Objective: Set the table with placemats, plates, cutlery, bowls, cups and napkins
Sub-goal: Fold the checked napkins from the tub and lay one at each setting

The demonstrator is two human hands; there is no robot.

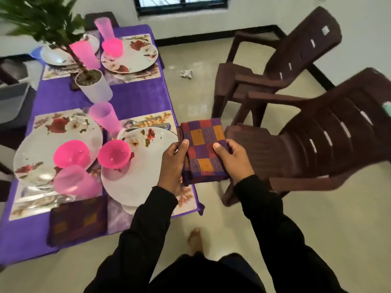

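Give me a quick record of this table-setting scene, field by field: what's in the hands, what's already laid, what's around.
held item: folded checked napkin, just past the table's right edge
left hand: grips the napkin's left side
right hand: grips its right side
napkin already laid: one, dark checked, near-left setting
table cover: purple cloth
near settings: floral plates, pink bowls, pink cups
centre: potted plant
beside table: two brown plastic chairs

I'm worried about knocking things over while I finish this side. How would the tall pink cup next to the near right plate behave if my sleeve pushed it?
The tall pink cup looks thin, translucent plastic, so probably light. It stands tall on a narrow base, so a nudge would likely tip it. Being round, it might then roll toward the plate.
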